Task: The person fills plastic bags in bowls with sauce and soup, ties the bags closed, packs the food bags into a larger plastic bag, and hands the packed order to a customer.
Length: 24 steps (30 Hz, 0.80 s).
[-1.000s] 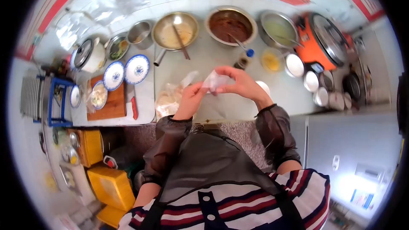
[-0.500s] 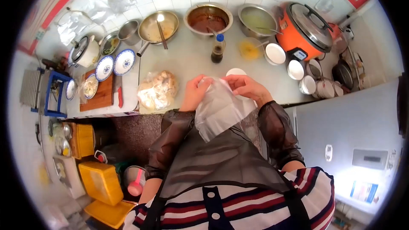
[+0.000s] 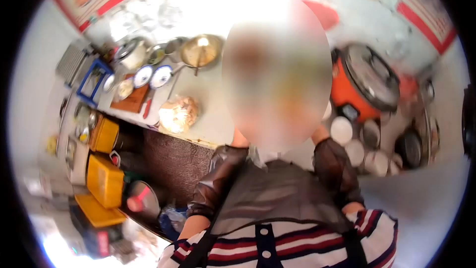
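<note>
Near the left end of the table (image 3: 210, 82), a cutting board (image 3: 131, 103) lies left of a knife (image 3: 147, 108). A bag (image 3: 178, 114) lies farther right, near the front edge; a pan (image 3: 203, 47) sits behind it. Bowls (image 3: 341, 130) stand before the cooker (image 3: 364, 82), toward the right end.

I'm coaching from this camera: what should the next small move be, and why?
Probably pause until the view clears: the left wrist and right wrist run into a blurred patch that hides both hands, so I can't tell what they hold.
</note>
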Available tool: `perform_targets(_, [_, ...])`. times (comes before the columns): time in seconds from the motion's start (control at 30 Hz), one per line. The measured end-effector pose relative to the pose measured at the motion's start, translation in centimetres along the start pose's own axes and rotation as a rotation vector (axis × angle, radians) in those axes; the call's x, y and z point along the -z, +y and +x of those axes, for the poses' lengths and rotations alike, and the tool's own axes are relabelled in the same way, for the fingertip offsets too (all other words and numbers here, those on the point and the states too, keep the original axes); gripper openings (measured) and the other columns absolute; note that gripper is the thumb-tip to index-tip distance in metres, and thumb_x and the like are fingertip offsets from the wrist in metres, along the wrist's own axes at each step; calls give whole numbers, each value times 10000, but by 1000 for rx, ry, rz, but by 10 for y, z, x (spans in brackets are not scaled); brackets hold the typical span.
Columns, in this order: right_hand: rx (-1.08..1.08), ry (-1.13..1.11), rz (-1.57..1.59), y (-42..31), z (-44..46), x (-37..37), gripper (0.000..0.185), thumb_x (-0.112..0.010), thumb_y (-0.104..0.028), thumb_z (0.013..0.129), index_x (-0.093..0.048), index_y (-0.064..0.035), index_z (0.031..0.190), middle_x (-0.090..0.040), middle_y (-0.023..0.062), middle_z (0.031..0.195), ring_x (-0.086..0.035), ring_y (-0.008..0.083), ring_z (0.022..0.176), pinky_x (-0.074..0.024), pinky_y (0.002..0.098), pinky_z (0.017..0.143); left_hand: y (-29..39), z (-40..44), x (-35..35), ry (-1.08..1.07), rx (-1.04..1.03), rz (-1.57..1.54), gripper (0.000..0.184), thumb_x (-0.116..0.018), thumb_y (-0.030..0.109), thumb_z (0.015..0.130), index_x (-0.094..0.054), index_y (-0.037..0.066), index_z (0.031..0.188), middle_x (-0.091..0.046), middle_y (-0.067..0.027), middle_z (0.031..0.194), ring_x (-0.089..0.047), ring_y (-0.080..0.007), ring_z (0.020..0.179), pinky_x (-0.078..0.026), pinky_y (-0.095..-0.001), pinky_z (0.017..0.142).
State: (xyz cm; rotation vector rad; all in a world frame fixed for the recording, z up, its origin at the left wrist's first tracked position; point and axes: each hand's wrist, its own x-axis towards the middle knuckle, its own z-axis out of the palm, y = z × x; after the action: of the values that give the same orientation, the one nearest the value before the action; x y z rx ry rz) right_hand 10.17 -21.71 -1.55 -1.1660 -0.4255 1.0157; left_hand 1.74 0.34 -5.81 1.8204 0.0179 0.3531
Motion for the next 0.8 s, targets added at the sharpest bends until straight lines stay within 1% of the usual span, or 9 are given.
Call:
perform_targets(0.1, [-64,-114,-184,-2,6,2,273,-539,-232,897,-588,-9,1047,-602,76,968,-554,166,861,-453,293,779,-35,4,4,85,-240,458,168,-602,117,824,-664,37,959,-673,-120,881,-637,-213,802,-501,-330,772])
perform_targets(0.13, [-62,-121,-228,2,3,-2,275,-530,-230,893,-579,-12,1052,-590,88,975,-543,183,868,-444,301,779,-5,-7,9,111,-45,409,193,-593,145,825,-652,48,981,-668,-112,906,-627,-268,834,-485,-352,802])
perform_targets(0.33, [407,-307,-952,-1,33,10,491,-443,-394,911,-504,-23,1227,-506,251,1208,-472,399,1109,-374,413,925,14,-11,-18,423,-21,78,235,-626,217,833,-605,-7,763,-564,-158,632,-490,-235,552,-435,-354,574])
perform_targets(0.4, [114,-241,-954,-6,45,4,448,-491,-302,869,-516,-29,1224,-497,250,1218,-462,388,1124,-369,421,925,8,-11,-22,409,-35,-56,283,-627,242,836,-585,-13,721,-514,-151,580,-427,-210,517,-408,-362,541])
perform_targets(0.53, [185,-217,-1126,18,85,62,354,-516,-216,837,-567,-23,1128,-568,215,1081,-516,371,1002,-398,426,848,7,-4,-26,412,84,118,323,-602,293,852,-603,-3,722,-500,-110,555,-436,-189,509,-394,-340,522])
perform_targets(0.6, [-147,-108,-399,39,101,93,233,-518,-199,846,-603,-31,983,-596,126,856,-549,276,761,-436,371,681,-12,5,-31,435,145,69,347,-590,315,857,-601,-3,719,-504,-106,559,-446,-189,516,-398,-340,530])
perform_targets(0.63, [-143,-103,-378,39,97,86,233,-518,-199,846,-603,-31,983,-596,126,856,-549,276,761,-436,371,681,-20,7,-31,466,198,6,370,-578,337,862,-599,-3,716,-509,-102,562,-456,-189,523,-402,-340,537])
perform_targets(0.7, [467,-288,-938,22,75,75,164,-530,-207,857,-590,-54,853,-526,7,706,-468,149,590,-384,280,533,-38,11,-36,438,205,15,388,-572,353,862,-596,-2,707,-521,-107,569,-472,-198,533,-407,-344,550])
perform_targets(0.8, [131,54,-428,-5,27,39,176,-569,-227,855,-606,-54,860,-521,-21,729,-467,95,609,-366,243,519,-38,22,-42,428,179,86,385,-570,368,859,-597,9,722,-548,-111,583,-506,-221,550,-418,-354,570])
